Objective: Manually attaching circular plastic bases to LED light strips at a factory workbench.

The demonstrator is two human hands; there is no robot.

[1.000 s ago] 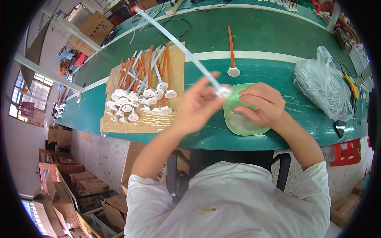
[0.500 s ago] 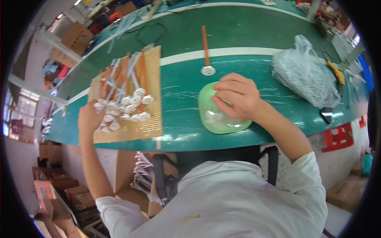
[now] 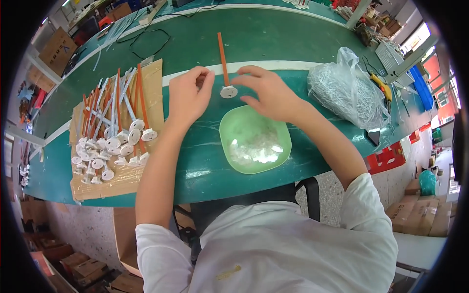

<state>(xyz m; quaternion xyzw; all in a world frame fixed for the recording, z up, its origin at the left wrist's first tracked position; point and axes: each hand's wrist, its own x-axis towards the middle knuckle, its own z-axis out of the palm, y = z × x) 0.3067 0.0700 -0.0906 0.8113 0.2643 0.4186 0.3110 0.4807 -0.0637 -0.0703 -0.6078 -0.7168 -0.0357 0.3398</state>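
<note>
An orange rod with a round white disc end [image 3: 228, 92] lies on the green table between my hands, its disc toward me. To its left is my left hand [image 3: 189, 95], fingers curled in; what they hold, if anything, is hidden. My right hand [image 3: 271, 93] hovers just right of the disc, thumb and fingers apart, above the far edge of a light green bowl [image 3: 230, 158]. Small shiny pieces, too fine to name, lie in the bowl. On the left, a pile of orange and pale rods with white disc ends [image 3: 115, 141] rests on cardboard [image 3: 155, 83].
A clear plastic bag [image 3: 342, 85] full of thin pale strips sits at the right. Beyond it lie a yellow-handled tool [image 3: 382, 86] and a small dark object [image 3: 373, 136]. A black cable [image 3: 159, 52] loops across the table's far left. Cartons [image 3: 415, 212] stand at the lower right.
My left hand has left the rod pile and come right, beside the single rod. My right hand has risen out of the bowl toward the disc. The whole view has shifted.
</note>
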